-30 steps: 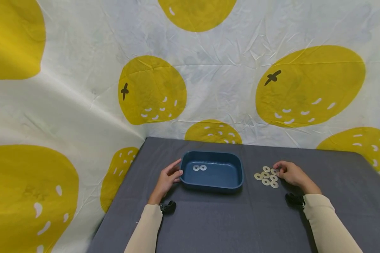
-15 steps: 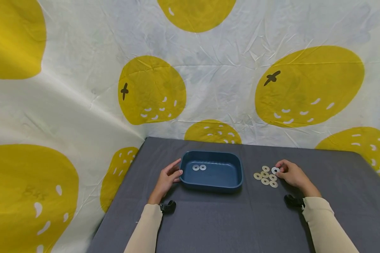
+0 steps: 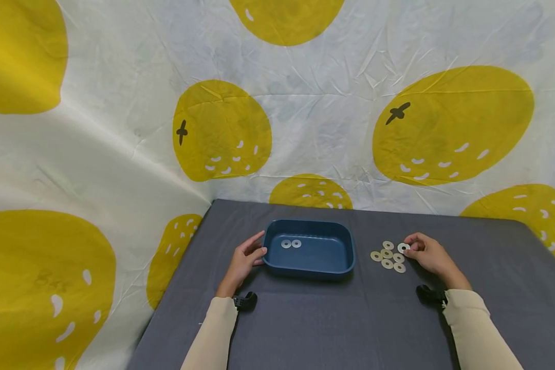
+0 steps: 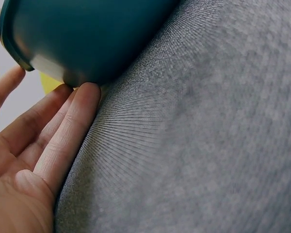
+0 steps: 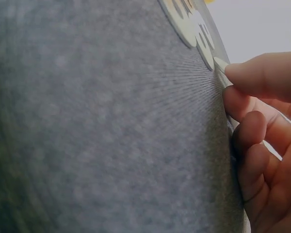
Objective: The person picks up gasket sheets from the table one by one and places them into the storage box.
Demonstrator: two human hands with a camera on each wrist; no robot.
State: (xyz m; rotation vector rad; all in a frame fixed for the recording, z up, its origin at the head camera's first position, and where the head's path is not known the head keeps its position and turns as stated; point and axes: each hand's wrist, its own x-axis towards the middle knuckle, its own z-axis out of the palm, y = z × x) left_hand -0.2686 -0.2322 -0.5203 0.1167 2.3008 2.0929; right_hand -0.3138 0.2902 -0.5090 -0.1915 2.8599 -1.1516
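A dark blue rectangular tray [image 3: 305, 274] stands mid-table with two flat metal washers [image 3: 282, 244] lying inside near its left end. My left hand [image 3: 242, 263] rests against the tray's left end, its fingers fairly straight; in the left wrist view, fingertips touch the outer wall of the tray [image 4: 92, 39]. To the right, my right hand [image 3: 432, 257] pinches one washer [image 3: 400, 247] between thumb and fingertips, tilted up so it looks bright. Beside it lies a loose group of several washers [image 3: 372, 256]. The right wrist view shows the pinched washer [image 5: 219, 63] only edge-on.
A dark grey cloth [image 3: 319, 324] covers the table. Behind and to the left hangs a white sheet [image 3: 319, 128] printed with large yellow fruits. Black wrist straps [image 3: 246, 302] are worn on both arms.
My right fingers have lifted the edge of one washer at the group's upper right, moving it slightly away from the others. My left hand and the tray keep their places.
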